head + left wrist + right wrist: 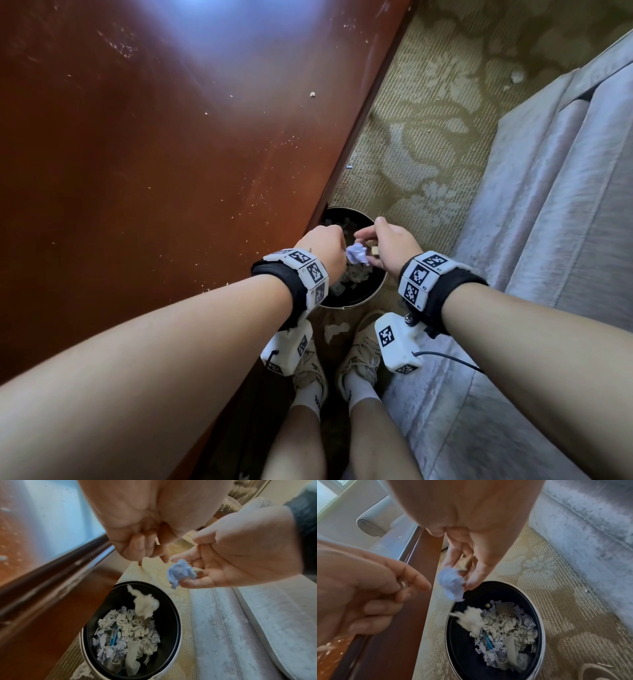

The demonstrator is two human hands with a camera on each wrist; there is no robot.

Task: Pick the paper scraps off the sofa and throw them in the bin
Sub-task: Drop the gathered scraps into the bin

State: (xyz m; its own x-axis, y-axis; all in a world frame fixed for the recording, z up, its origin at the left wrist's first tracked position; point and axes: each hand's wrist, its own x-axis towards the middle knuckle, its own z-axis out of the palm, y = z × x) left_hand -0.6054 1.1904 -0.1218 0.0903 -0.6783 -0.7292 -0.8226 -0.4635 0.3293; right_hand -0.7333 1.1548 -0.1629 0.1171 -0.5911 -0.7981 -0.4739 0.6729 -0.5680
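Observation:
Both hands hover over a round black bin (383,286) (178,628) (542,635) that holds several crumpled white and blue scraps. My right hand (371,248) (192,569) (464,572) has relaxed, nearly straight fingers. A blue paper ball (358,255) (181,573) (452,584) sits blurred at their tips, and a small tan scrap (464,563) lies between the fingers. My left hand (334,245) (149,550) (399,592) is curled with nothing seen in it. Below it a white scrap (145,604) (471,619) is in mid-air inside the bin mouth.
A red-brown wooden table (137,171) borders the bin on the left. The grey sofa (548,205) runs along the right. Patterned carpet (428,137) lies between, with a white scrap (335,330) by my shoes (363,349) and another scrap (517,76) farther off.

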